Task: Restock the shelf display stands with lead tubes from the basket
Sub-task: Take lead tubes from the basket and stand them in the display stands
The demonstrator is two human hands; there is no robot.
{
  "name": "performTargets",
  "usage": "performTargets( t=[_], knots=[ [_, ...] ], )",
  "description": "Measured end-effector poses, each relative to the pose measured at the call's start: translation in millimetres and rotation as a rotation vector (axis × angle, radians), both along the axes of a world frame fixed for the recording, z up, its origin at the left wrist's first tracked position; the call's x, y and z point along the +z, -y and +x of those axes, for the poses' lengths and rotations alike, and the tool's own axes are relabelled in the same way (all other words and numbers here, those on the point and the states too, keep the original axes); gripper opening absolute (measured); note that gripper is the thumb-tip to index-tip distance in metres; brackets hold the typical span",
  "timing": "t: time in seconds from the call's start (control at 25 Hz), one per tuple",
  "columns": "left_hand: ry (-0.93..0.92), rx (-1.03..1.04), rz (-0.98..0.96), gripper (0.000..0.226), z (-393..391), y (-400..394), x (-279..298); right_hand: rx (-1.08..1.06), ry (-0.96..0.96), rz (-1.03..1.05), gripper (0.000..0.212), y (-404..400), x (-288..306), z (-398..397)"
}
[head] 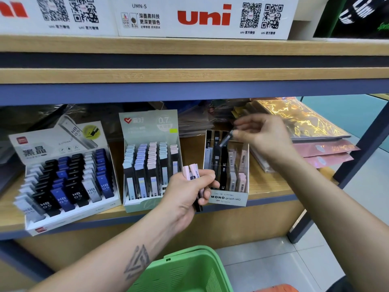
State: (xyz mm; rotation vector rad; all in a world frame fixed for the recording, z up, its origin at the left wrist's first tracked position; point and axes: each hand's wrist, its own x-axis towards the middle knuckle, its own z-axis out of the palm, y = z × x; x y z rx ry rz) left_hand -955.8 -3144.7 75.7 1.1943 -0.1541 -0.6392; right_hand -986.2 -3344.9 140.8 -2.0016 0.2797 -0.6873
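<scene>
My left hand [190, 189] grips a bundle of lead tubes [192, 172], pink and dark ones, in front of the shelf between two stands. My right hand [261, 133] pinches one dark grey lead tube [226, 139] and holds it tilted over the back of the MONO graph stand [228, 199], a clear box holding black, grey and pink tubes. The green basket [189, 268] hangs below, at the bottom of the view; its contents are hidden.
On the same wooden shelf [267, 187] stand a mint 0.7 stand [148, 131] with pastel-capped tubes and a white HB 0.5 stand [56, 144] with black, blue and grey tubes. Shiny gold and pink packets [305, 123] lie stacked at the right. White uni boxes [204, 17] sit above.
</scene>
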Motion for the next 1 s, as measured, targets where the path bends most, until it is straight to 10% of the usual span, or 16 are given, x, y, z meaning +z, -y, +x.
performTargets(
  t=[0.32, 1.0],
  knots=[
    [-0.003, -0.022, 0.019, 0.010, 8.3, -14.6, 0.3, -0.156, 0.091, -0.594, 0.023, -11.0, -11.6, 45.0],
    [-0.010, -0.078, 0.038, 0.005, 10.1, -24.1, -2.6, -0.187, -0.042, -0.797, 0.015, -13.5, -26.8, 54.5]
  ],
)
